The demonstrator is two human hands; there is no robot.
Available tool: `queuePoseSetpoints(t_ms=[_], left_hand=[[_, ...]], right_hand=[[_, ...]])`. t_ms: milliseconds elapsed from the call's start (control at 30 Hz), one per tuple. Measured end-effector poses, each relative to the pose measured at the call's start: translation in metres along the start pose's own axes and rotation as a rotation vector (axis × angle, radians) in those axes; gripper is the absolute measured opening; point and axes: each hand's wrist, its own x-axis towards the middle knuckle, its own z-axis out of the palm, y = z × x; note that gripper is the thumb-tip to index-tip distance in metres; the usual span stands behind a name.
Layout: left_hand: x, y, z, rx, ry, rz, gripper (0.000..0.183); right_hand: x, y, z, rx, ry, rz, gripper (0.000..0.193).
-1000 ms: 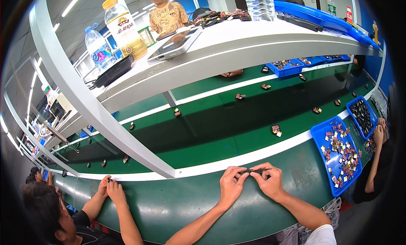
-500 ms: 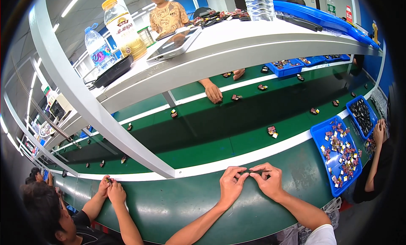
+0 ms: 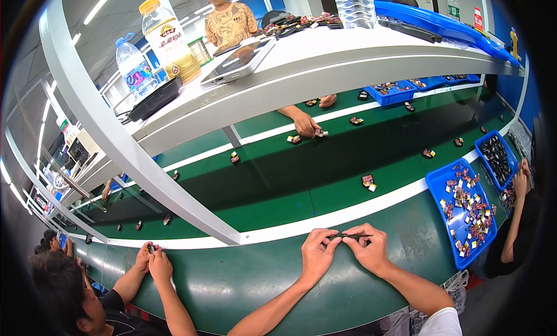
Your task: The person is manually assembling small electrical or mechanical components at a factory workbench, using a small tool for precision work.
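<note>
Above the green tabletop (image 3: 249,284), my left hand (image 3: 317,257) and my right hand (image 3: 369,252) meet with their fingertips close together. Between them they pinch a thin, dark, narrow piece (image 3: 349,236), one end of which sticks out past the right fingers. Its exact kind is too small to make out, and the fingers cover much of it. To the right of my right hand lies a blue tray (image 3: 434,191) with many small red, yellow and white parts. Beyond the white rail, a small red, black and white assembly (image 3: 368,182) sits on the green conveyor belt (image 3: 278,199).
A second blue tray (image 3: 513,157) of black pieces stands far right, near a co-worker's hand (image 3: 522,176). On the left, another person's hands (image 3: 152,262) hold a small part. A white post (image 3: 133,156) and a shelf (image 3: 325,60) carrying bottles frame the belt.
The assemblies on the belt have shifted slightly left. Across the belt, a co-worker's hand has moved right onto one of them. My hands look the same.
</note>
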Motion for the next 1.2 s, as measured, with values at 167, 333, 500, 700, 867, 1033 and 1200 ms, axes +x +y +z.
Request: queuePoseSetpoints(t_ms=[167,333,500,700,867,1033,1200], left_hand=[[0.0000,-0.0003,0.0002,-0.001,0.000,-0.003,0.018],[-0.0003,0.0008,0.0007,-0.003,0.001,-0.003,0.017],[-0.0007,-0.0001,0.0019,0.002,0.003,-0.002,0.016],[-0.0008,0.0006,0.0027,-0.003,0.004,-0.002,0.016],[-0.0010,-0.0003,0.0030,0.005,0.005,0.012,0.016],[-0.0013,-0.0010,0.0036,-0.001,0.009,0.006,0.016],[-0.0013,0.0011,0.0052,0.006,0.004,0.010,0.016]], right_hand=[[0.0003,-0.0021,-0.0007,0.004,-0.007,0.009,0.016],[0.0000,-0.0023,-0.0010,0.007,-0.003,0.010,0.016],[-0.0003,-0.0011,-0.0020,0.004,-0.007,0.007,0.016],[-0.0002,0.0005,-0.0025,-0.004,0.000,-0.001,0.016],[-0.0001,0.0010,-0.0023,0.000,0.002,0.000,0.016],[-0.0005,0.0010,-0.0031,0.003,-0.002,0.009,0.016],[-0.0011,0.0025,-0.0052,0.003,-0.005,0.014,0.017]])
